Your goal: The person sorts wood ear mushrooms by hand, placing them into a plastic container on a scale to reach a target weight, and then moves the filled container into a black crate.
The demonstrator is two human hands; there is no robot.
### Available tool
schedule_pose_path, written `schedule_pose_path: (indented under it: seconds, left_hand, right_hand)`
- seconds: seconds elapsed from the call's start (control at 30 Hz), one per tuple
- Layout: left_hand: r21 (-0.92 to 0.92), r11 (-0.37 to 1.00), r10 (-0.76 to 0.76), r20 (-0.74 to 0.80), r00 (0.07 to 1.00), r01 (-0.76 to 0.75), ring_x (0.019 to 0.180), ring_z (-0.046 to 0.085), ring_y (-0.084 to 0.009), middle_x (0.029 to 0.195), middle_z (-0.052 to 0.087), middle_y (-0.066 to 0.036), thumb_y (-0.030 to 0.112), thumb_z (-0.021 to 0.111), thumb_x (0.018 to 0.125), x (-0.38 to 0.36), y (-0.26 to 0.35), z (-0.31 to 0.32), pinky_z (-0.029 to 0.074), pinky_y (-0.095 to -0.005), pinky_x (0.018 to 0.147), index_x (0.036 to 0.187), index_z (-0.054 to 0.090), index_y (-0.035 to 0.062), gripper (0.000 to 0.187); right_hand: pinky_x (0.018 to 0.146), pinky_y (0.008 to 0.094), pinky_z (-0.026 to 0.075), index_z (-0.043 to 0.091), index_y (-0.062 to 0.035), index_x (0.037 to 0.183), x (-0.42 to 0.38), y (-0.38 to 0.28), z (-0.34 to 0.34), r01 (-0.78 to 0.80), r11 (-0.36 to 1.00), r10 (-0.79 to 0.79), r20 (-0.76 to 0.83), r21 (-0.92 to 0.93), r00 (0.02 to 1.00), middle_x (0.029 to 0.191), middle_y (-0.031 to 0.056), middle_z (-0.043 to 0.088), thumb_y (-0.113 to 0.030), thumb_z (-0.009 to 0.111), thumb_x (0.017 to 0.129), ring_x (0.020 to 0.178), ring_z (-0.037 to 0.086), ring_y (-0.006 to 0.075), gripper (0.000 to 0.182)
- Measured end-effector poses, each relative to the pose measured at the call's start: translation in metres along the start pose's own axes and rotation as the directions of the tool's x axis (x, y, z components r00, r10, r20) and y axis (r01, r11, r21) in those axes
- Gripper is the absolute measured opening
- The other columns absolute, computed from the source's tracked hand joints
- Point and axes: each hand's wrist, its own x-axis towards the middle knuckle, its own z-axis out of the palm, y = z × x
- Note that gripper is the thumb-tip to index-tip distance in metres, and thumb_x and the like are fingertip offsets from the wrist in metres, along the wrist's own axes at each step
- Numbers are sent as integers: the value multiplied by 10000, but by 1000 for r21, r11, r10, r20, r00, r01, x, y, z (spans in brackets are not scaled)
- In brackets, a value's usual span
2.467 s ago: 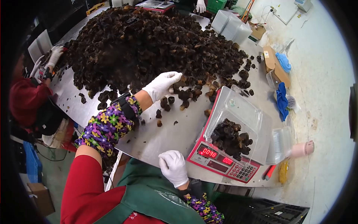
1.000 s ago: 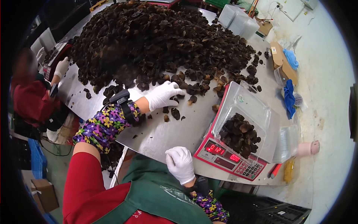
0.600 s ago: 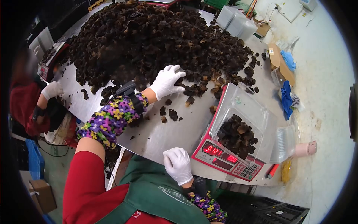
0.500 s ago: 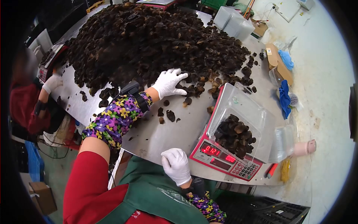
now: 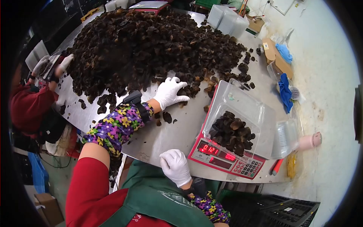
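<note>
Dark brown dried wood ear mushrooms (image 5: 147, 45) lie in a large heap on the metal table. My left hand (image 5: 169, 92), in a white glove, is at the heap's near edge, its fingers spread and bent over a few loose pieces. My right hand (image 5: 176, 166), also gloved, is curled closed near the table's front edge; its palm is hidden. To its right stands a red weighing scale (image 5: 215, 157) showing 0.121. On it sits an open clear plastic box (image 5: 245, 102) with a cluster of mushrooms (image 5: 232, 132) inside.
Across the left side, a co-worker's gloved hands (image 5: 65, 62) are at another scale. Stacked clear boxes (image 5: 228, 20) and a further scale (image 5: 149, 6) stand at the back. A blue cloth (image 5: 285, 92), pink bottle (image 5: 310, 141) and red-handled tool (image 5: 278, 166) line the right edge.
My left hand's fingers have bent more over the loose pieces. My right hand stays curled in place. The co-worker's hands have moved to their scale. The view has shifted slightly.
</note>
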Motion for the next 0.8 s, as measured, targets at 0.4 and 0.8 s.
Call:
schedule_pose_path:
  seconds: [0.4, 0.8]
  left_hand:
    - [-569, 823, -115, -142, 983, 14, 866, 651, -230, 955, 637, -108, 57, 758, 832, 2, 35, -71, 516, -327, 790, 1039, 678, -12, 232]
    - [-251, 756, 641, 96, 762, -604, 1021, 574, -309, 1117, 625, -68, 333, 770, 827, 22, 217, -74, 480, -444, 877, 1252, 657, 201, 459]
  right_hand:
    - [813, 415, 503, 657, -80, 960, -7, -35, -69, 61, 980, -37, -127, 188, 991, 957, 84, 639, -44, 702, 798, 906, 624, 306, 172]
    - [812, 402, 524, 675, -76, 970, -35, -34, -221, -130, 943, -51, -520, -306, 853, 947, 68, 682, -9, 667, 840, 899, 650, 287, 147]
